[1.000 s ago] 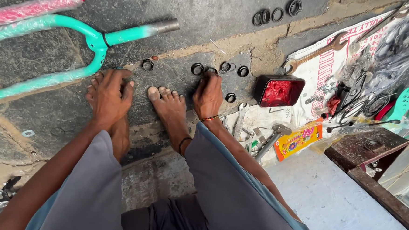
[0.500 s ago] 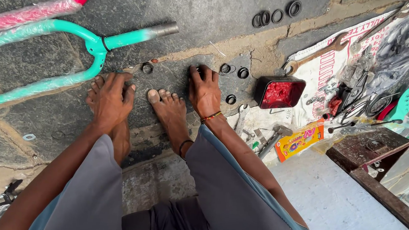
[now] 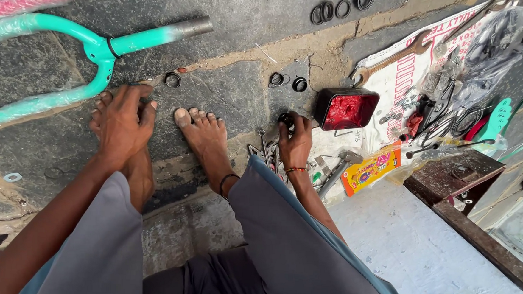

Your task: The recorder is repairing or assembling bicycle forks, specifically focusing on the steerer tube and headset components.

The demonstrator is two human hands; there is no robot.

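Observation:
My left hand (image 3: 121, 123) lies flat on top of my left foot, fingers apart, holding nothing. Just above it is the teal bicycle fork (image 3: 102, 52), lying on the stone floor with its steel steerer tube pointing right. My right hand (image 3: 294, 146) is on the floor right of my right foot (image 3: 202, 139), with its fingertips closed on a small black ring (image 3: 285, 119). Two more black rings (image 3: 288, 81) lie a little farther out, and another ring (image 3: 172, 79) lies by the fork. A red tail-light box (image 3: 347, 108) sits just right of my right hand.
A spanner (image 3: 397, 53), hammer (image 3: 338, 169), yellow packet (image 3: 370, 169) and many small parts are spread on a printed sack (image 3: 396, 82) at the right. Several rings (image 3: 337, 8) lie at the top. A dark wooden box (image 3: 456, 181) stands at right.
My right hand has moved right and nearer to me, from the rings beyond my toes to the ring beside the red box. One ring there is gone. My left hand stays on my foot.

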